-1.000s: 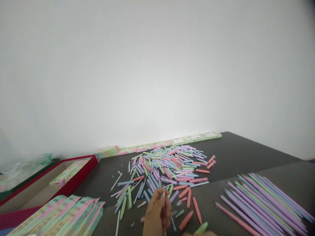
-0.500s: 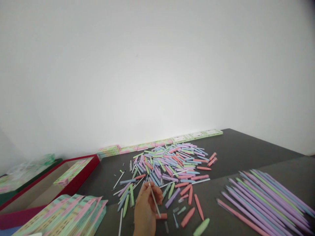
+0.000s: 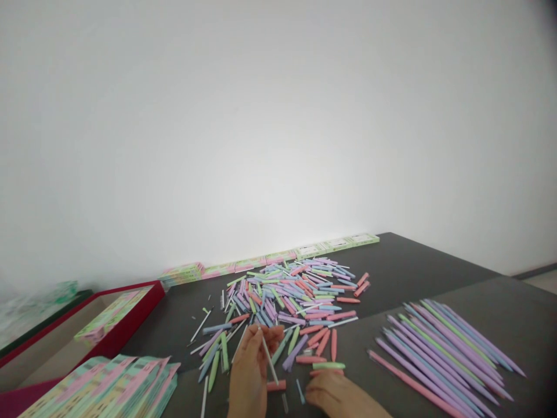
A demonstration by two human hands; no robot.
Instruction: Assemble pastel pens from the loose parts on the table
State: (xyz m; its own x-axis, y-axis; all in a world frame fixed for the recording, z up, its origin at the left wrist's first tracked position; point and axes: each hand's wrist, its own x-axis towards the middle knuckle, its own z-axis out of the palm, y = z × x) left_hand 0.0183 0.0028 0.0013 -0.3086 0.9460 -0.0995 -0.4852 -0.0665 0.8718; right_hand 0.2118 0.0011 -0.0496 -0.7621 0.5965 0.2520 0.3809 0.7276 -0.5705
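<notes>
A thin white pen refill (image 3: 268, 355) slants down from between the thumb and fingers of my left hand (image 3: 250, 371), which is closed on it. Below its lower end lies a short red pen piece (image 3: 276, 385). My right hand (image 3: 342, 396) is low on the table to the right, blurred, its fingertips partly hidden. It touches a red pen barrel (image 3: 322, 373), and a green pen barrel (image 3: 328, 366) lies just beyond. A small blue piece (image 3: 300, 392) and a clear piece (image 3: 285, 402) lie between the hands. Ahead spreads a heap of pastel pen parts (image 3: 287, 290).
Long pastel pens (image 3: 444, 354) lie side by side at the right. Printed cards (image 3: 104, 386) fan out at the lower left, near a red box (image 3: 150, 299) holding small cartons (image 3: 113, 313). Flat cartons (image 3: 278, 257) line the wall along the dark table (image 3: 439, 270).
My right hand has come into view from below. Red and green pieces near it have shifted up and left. My left hand keeps hold of the refill, which now points down to the right.
</notes>
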